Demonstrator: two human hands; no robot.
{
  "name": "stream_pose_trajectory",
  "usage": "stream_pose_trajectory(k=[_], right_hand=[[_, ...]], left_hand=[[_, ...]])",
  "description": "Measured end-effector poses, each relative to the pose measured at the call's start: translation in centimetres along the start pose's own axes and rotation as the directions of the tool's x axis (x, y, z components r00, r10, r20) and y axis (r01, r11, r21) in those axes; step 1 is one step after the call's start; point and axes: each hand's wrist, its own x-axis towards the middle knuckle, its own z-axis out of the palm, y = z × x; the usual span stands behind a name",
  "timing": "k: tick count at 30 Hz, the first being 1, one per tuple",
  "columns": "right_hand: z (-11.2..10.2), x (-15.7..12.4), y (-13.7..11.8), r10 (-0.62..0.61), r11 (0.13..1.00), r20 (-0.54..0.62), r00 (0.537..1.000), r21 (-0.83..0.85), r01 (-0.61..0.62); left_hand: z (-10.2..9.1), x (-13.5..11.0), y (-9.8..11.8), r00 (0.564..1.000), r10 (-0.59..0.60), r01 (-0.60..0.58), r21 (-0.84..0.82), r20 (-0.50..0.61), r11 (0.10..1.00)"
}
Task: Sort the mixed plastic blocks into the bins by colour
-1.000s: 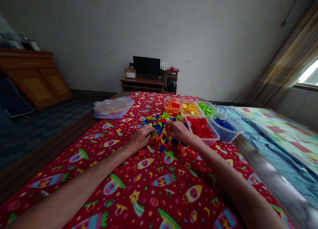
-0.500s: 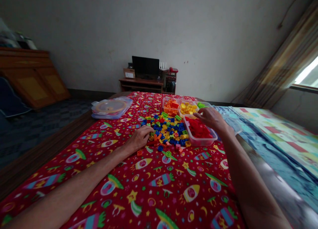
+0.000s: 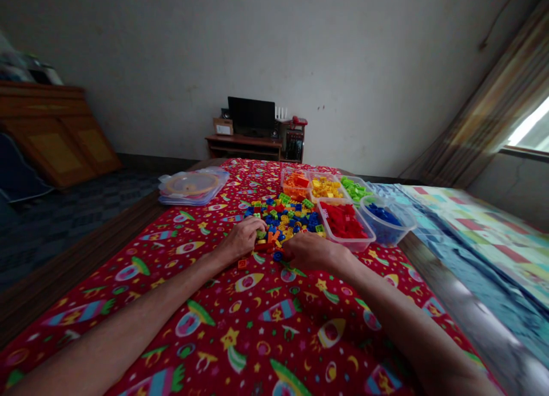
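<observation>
From where I stood, the pale wall (image 3: 171, 58) took up most of the view, and below it ran a table under a red cloth (image 3: 274, 333) printed with rockets and stars. A loose heap of mixed toy bricks (image 3: 295, 216) lay on the cloth at its middle, between the person's hands and the far end. Five clear tubs (image 3: 351, 246) stood close together just right of the heap, each holding a single colour: orange, yellow, green, red, blue. Well apart on the left lay a stack of lids (image 3: 193, 187) (out of the way, I thought).

The left hand (image 3: 242, 236) rested at the heap's left edge, fingers curled down beside a greenish piece; I couldn't tell whether they pinched it. The right hand (image 3: 313, 251) reached over the near edge, fingers bent together, their tips too hidden to show any grip.

The step in hand looked to me like picking pieces out by colour. The next move seemed to call for a light fingertip pinch, without scattering neighbours such as the round blue piece (image 3: 278, 256). One small orange brick (image 3: 242, 264) sat apart, nearer the person.
</observation>
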Motion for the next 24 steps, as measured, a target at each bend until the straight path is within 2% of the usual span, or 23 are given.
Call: stream_pose_trajectory(k=[4, 7, 10, 15, 19, 24], right_hand=[[-0.4, -0.3, 0.1, 0.038, 0.999, -0.024, 0.999, -0.001, -0.038], [-0.3, 0.1, 0.4, 0.062, 0.998, -0.096, 0.994, 0.009, -0.061], [1.2, 1.5, -0.2, 0.016, 1.000, -0.207, 0.978, 0.024, -0.012], [4.5, 3.7, -1.6, -0.118, 0.992, -0.359, 0.926, -0.073, 0.099], [5.0, 4.0, -0.7, -0.026, 1.000, -0.367, 0.930, -0.008, 0.024], [3.2, 3.2, 1.5, 0.084, 0.988, -0.386, 0.919, 0.154, -0.026]], left_hand=[[-0.2, 0.0, 0.2, 1.000, -0.014, 0.014, -0.007, -0.005, 1.000], [-0.3, 0.1, 0.3, 0.999, -0.042, 0.042, 0.000, -0.002, 0.999], [-0.3, 0.1, 0.4, 0.999, -0.054, 0.054, 0.007, 0.002, 0.999], [-0.2, 0.2, 0.4, 0.994, -0.108, 0.108, 0.023, -0.011, 0.994], [-0.2, 0.2, 0.4, 0.995, -0.100, 0.100, 0.038, -0.009, 0.994], [-0.5, 0.2, 0.6, 0.997, -0.075, 0.074, 0.024, 0.016, 0.997]])
